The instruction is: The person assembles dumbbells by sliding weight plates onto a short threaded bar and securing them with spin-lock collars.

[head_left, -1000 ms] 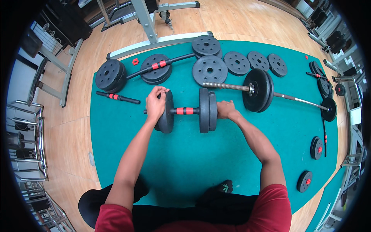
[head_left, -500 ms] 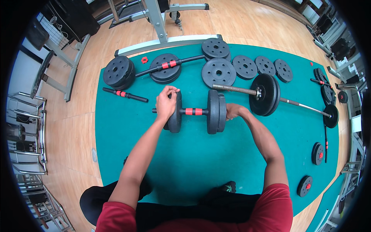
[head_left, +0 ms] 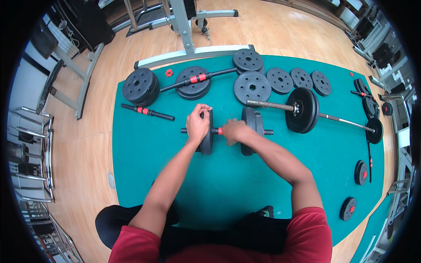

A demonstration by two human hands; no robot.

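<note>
A: Surface and room?

B: A teal mat (head_left: 144, 149) lies on a wooden floor (head_left: 87, 144). A grey metal rack (head_left: 188, 30) stands at the far edge; chrome frames (head_left: 30, 158) sit along the left.

A: The hands?

B: The dumbbell (head_left: 228, 130) lies flat mid-mat, just ahead of the seated person. The left hand (head_left: 198, 122) curls over the top of its left plate (head_left: 207, 133), fingers wrapped on the rim. The right hand (head_left: 234, 131) closes around the bar by the red grip, beside the right plates (head_left: 251, 129).

A: Around it?

B: A long barbell (head_left: 307, 111) with a large plate lies just beyond to the right. Loose plates (head_left: 280, 79) form a row at the far edge. A short bar (head_left: 147, 111) rests to the left, near a stack of plates (head_left: 139, 85). Small discs (head_left: 360, 172) are scattered well apart at the right. Nothing lies between hands and dumbbell.
</note>
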